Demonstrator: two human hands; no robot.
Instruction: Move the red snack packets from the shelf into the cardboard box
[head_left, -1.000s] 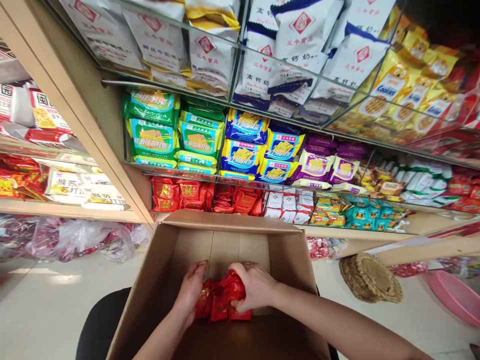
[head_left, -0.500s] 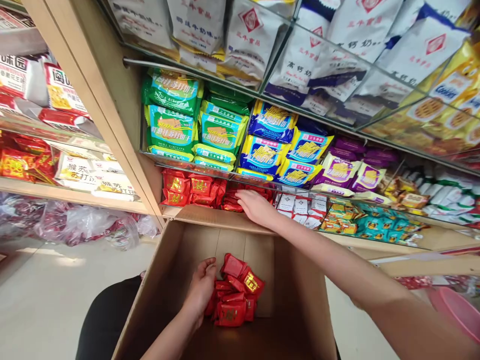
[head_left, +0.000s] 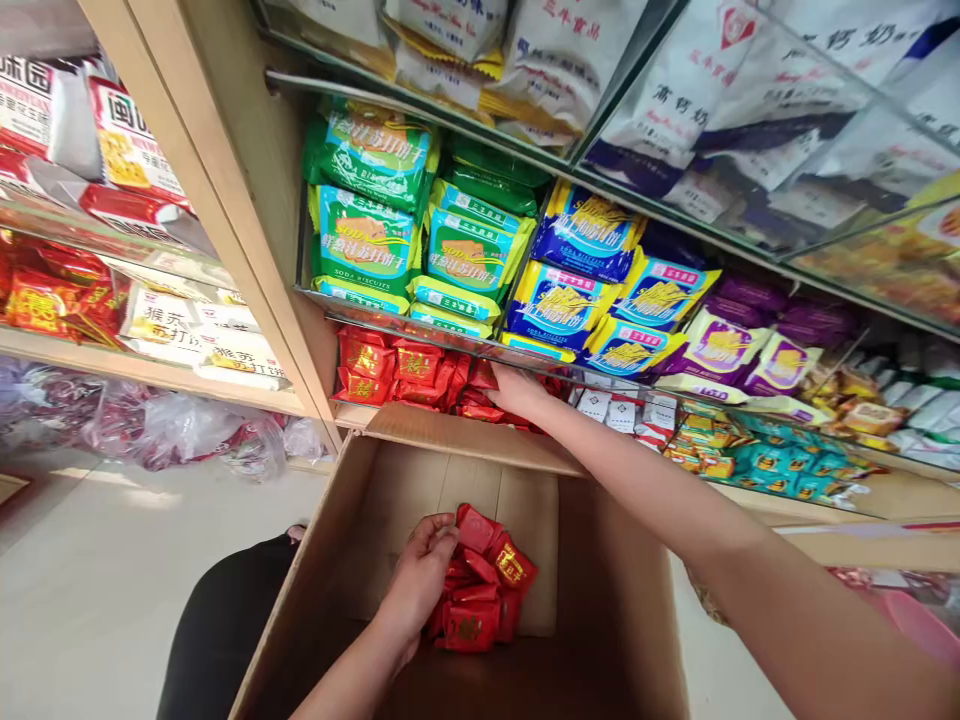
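My right hand (head_left: 521,393) reaches over the box's far flap into the low shelf, its fingers closed on a small red wrapped packet (head_left: 482,375) among others like it. Inside the open cardboard box (head_left: 397,490), my left hand (head_left: 427,565) has its fingers curled together. Their tips meet the edge of a heap of red packets with gold print (head_left: 469,622); whether anything is pinched there is hidden.
Above the red packets, a glass-fronted shelf holds green biscuit packs (head_left: 364,240), blue-and-yellow packs (head_left: 559,300) and purple ones (head_left: 720,345). A wooden upright (head_left: 247,190) stands left. Plastic-wrapped bundles (head_left: 180,425) lie low on the left.
My right fingers have gone from lying over the shelf's red packets to gripping one, which is now tipped up. My left hand has moved right, against the heap. The view has shifted slightly.
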